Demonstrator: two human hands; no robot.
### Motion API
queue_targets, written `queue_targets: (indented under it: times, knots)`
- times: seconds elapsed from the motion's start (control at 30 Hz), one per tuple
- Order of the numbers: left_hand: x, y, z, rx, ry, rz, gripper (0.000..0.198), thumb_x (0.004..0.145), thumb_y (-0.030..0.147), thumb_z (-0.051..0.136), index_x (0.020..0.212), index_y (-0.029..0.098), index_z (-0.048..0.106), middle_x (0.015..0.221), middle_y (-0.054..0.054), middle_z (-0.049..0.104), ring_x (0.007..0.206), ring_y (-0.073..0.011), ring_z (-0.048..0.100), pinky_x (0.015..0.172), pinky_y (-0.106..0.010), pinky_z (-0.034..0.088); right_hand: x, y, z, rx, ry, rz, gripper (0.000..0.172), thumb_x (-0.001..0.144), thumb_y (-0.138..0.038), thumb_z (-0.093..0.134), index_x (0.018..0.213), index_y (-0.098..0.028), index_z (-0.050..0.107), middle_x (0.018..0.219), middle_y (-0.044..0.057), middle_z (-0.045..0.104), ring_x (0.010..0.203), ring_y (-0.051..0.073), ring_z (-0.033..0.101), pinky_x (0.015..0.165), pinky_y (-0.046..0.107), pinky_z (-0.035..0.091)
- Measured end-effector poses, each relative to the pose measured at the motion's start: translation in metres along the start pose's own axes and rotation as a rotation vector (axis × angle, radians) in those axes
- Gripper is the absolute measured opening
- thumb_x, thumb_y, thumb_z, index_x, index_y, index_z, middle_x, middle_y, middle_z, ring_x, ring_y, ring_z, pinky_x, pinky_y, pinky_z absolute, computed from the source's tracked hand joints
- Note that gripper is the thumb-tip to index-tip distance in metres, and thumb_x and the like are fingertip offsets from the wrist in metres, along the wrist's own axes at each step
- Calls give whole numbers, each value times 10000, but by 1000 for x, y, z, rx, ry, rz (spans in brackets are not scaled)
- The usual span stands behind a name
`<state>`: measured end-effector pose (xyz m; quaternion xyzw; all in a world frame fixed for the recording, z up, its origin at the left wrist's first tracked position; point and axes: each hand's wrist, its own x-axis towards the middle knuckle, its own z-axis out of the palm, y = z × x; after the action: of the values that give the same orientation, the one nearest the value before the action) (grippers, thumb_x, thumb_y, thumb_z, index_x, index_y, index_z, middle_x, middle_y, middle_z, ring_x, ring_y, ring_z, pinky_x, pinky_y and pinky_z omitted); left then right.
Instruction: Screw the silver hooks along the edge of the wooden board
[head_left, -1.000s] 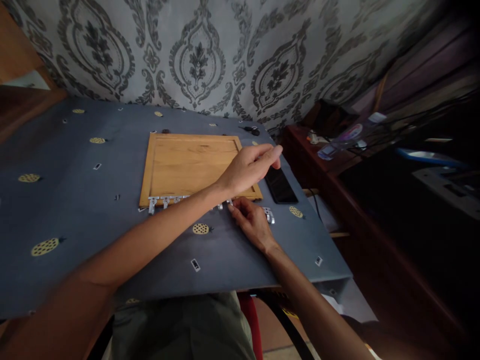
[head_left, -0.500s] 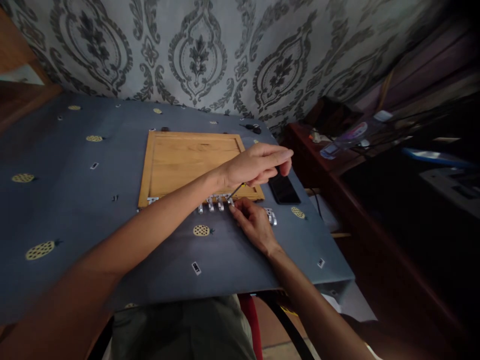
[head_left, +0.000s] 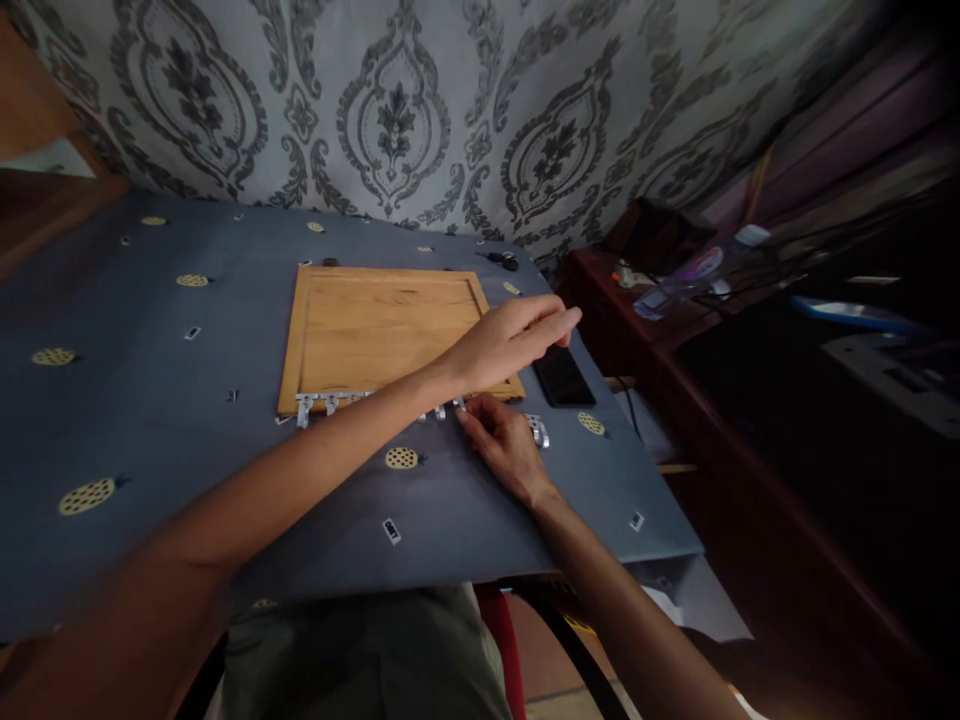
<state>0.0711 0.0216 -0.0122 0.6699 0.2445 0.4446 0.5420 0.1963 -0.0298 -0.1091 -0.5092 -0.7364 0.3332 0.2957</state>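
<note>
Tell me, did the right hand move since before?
No. The right hand stays by the wooden board's near right corner, fingertips on the small metal pieces lined along that edge.

the board [head_left: 382, 325] lies on the table [head_left: 150, 400] before us, its far edge toward the wall [head_left: 450, 100]. a row of brackets [head_left: 330, 402] runs along its near edge. the phone [head_left: 562, 375] lies just right of the board. our left hand [head_left: 510, 340] hangs over the board's near right corner, our right hand [head_left: 506, 445] just before it, at the brackets. a side table [head_left: 600, 290] stands right of the table.
</note>
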Motion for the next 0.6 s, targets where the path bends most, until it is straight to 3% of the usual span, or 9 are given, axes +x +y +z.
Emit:
queue_targets:
  times: [0.1, 0.17, 0.43, 0.6]
  knots:
    - [-2, 3, 4, 84, 210, -6, 276, 990, 230, 473, 722, 167, 485, 592, 60, 384, 552, -70, 383, 546, -220, 312, 0, -1, 0, -6, -1, -12, 281, 914, -452, 517, 767, -213, 517, 608, -8, 515, 575, 153, 469, 535, 269, 340]
    - [-1, 3, 6, 71, 257, -21, 274, 996, 201, 443, 727, 169, 483, 590, 61, 383, 547, -71, 376, 543, -225, 301, 0, -1, 0, -4, -5, -16, 277, 913, -447, 512, 766, -213, 517, 614, -7, 515, 576, 153, 469, 537, 271, 341]
    - [6, 0, 5, 17, 237, -33, 339, 1012, 212, 416, 684, 163, 483, 492, 85, 344, 455, -50, 338, 499, -215, 276, 0, 0, 0, -4, -14, -9, 269, 911, -440, 508, 768, -212, 516, 619, -7, 514, 566, 152, 466, 536, 274, 346]
    - [11, -4, 0, -23, 126, -19, 356, 1031, 221, 376, 691, 165, 468, 398, 111, 313, 384, -24, 313, 473, -189, 252, 0, 0, 0, 1, -10, -9, 280, 915, -451, 507, 768, -213, 517, 620, -12, 502, 559, 148, 459, 536, 271, 346]
